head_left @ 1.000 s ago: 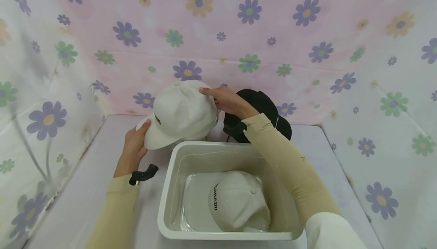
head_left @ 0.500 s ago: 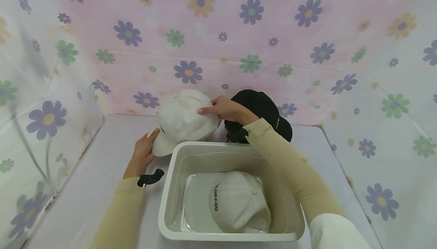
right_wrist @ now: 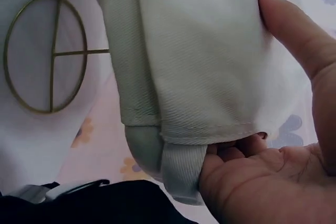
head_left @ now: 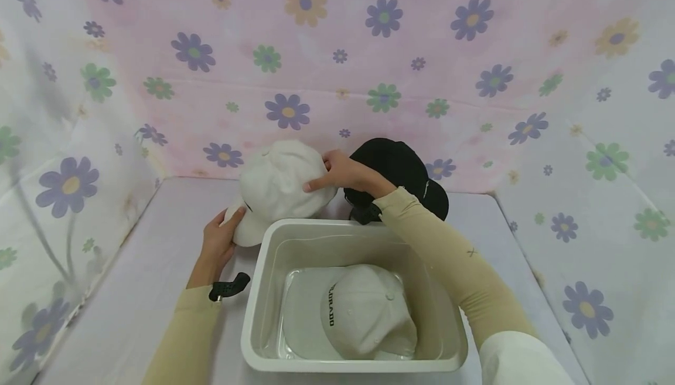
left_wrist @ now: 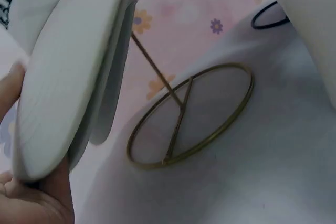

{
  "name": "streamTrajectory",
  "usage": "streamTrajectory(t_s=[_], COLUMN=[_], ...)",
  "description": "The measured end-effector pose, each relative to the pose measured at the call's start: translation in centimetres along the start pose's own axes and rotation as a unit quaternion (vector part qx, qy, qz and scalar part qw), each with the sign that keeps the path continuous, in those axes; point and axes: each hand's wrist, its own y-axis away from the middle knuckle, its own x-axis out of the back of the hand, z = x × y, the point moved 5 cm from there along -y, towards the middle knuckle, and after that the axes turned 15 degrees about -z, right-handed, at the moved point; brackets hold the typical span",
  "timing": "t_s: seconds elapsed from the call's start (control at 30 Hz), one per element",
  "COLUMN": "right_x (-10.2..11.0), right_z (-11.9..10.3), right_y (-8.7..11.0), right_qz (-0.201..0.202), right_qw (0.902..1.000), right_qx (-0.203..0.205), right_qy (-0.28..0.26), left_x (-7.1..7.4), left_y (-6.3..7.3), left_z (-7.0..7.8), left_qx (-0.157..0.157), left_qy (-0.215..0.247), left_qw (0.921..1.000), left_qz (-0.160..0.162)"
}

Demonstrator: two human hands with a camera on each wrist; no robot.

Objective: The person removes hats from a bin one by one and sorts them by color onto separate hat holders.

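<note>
Both hands hold a white baseball cap (head_left: 282, 180) over a thin gold wire stand with a round base (left_wrist: 182, 108), behind the tub's left back corner. My left hand (head_left: 217, 244) pinches the edge of its brim (left_wrist: 68, 77), thumb on one face and fingers beneath. A second pale brim edge shows under it in the left wrist view. At the back of the cap, my right hand (head_left: 350, 173) grips the fabric, thumb outside and fingers curled in by the strap (right_wrist: 184, 169). A grey-green layer (right_wrist: 142, 150) shows inside the cap.
A pale plastic tub (head_left: 348, 365) stands in front, with a light grey cap (head_left: 369, 314) lettered in black lying in it. Right of the white cap, a black cap (head_left: 398, 165) sits close behind my right forearm. Flowered cloth walls (head_left: 337, 80) surround the table.
The white cap has come down lower, mostly during the first half second. Both hands have moved down with it and still hold it. The tub and other caps stay put.
</note>
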Motion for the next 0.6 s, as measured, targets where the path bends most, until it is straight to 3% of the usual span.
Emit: streamTrajectory(t_s=[0.1, 0.23, 0.37, 0.6], right_x=[-0.2, -0.4, -0.8, -1.0], right_z=[-0.2, -0.2, -0.3, -0.1], right_y=[0.2, 0.1, -0.2, -0.2], right_qz=[0.004, 0.009, 0.003, 0.007], right_qw=[0.9997, 0.9976, 0.9945, 0.9933], right_qx=[-0.003, -0.010, -0.004, -0.019], right_qy=[0.024, 0.068, 0.105, 0.114], left_x=[0.4, 1.1, 1.4, 1.2], left_y=[0.6, 1.2, 1.2, 0.8], left_z=[-0.2, -0.3, -0.7, -1.3], left_qx=[-0.001, -0.016, -0.029, -0.033], left_qy=[-0.048, -0.112, -0.117, -0.125], left_qw=[0.9979, 0.9915, 0.9902, 0.9894], left_qz=[-0.042, -0.065, -0.070, -0.066])
